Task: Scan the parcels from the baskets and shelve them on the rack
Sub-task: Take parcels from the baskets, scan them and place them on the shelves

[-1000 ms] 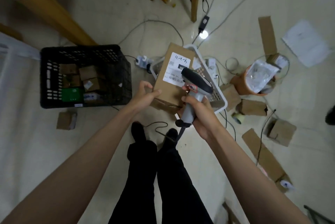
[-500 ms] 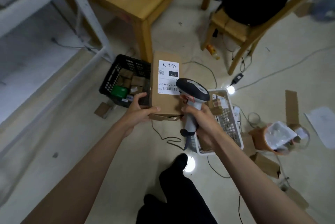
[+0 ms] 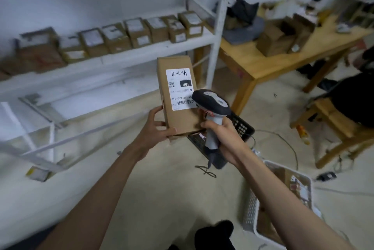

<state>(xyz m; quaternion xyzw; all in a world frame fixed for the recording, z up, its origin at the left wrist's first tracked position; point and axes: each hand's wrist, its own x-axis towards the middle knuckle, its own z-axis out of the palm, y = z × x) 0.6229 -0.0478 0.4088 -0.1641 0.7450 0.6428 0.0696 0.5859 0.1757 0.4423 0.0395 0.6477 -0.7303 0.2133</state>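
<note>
My left hand (image 3: 155,128) grips the lower left corner of a brown cardboard parcel (image 3: 178,116) with a white shipping label (image 3: 180,89) facing me. My right hand (image 3: 222,134) holds the handle of a grey and black barcode scanner (image 3: 212,104), whose head sits at the label's lower right, over the barcode. The white metal rack (image 3: 113,61) stands ahead on the left, with a row of several labelled parcels (image 3: 129,35) on its shelf. A white basket (image 3: 255,205) with parcels is on the floor at lower right. The black basket (image 3: 240,128) is mostly hidden behind my right hand.
A wooden table (image 3: 263,61) with open cartons and a dark bag stands right of the rack. A wooden chair (image 3: 334,128) with a black bag sits at far right. Cables run across the floor. A small box (image 3: 38,172) lies by the rack's foot.
The view has swung up from the floor and baskets to the rack and table. Both hands keep the same hold on parcel and scanner, now raised in front of the shelf.
</note>
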